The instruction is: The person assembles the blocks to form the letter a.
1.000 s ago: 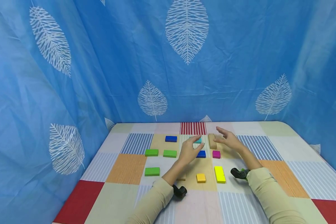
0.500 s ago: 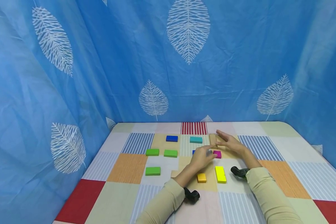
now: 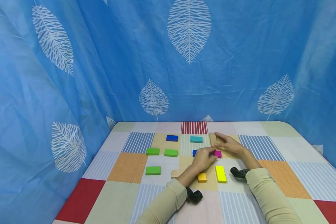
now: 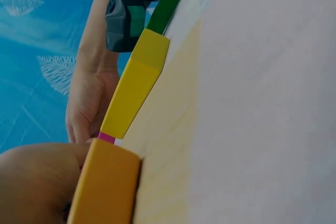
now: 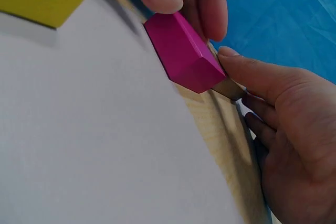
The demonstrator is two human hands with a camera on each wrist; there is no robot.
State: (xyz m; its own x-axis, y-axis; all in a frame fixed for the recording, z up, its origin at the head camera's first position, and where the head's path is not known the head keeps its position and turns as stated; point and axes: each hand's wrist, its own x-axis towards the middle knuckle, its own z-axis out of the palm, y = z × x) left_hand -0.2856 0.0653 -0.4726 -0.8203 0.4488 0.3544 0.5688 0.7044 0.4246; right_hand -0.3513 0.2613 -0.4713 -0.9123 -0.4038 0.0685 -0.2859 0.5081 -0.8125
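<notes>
Thumb and fingertips of my left hand [image 3: 203, 159] come around the left end of a small magenta block [image 3: 217, 154]. In the right wrist view, the left thumb overlaps a corner of that block and a finger lies behind it; I cannot tell whether they pinch it. Just beyond lies a long natural-wood block [image 3: 213, 140], flat on the table. My right hand [image 3: 231, 145] holds its near end, thumb at the end face and fingers along the right side. A dark blue block [image 3: 194, 152] is partly hidden behind the left hand.
Nearer stand a yellow block [image 3: 221, 174], an orange block [image 3: 202, 177] and a pale wood block [image 3: 175, 173], partly under the left forearm. Green blocks [image 3: 153, 170], another blue block [image 3: 172, 138] and a teal block [image 3: 196, 139] lie around. A blue curtain [image 3: 189, 93] backs the patchwork-covered table.
The left hand has moved right and lower, from above the blue block to the magenta one. The right hand has come down onto the wood block's near end. The blocks look unmoved.
</notes>
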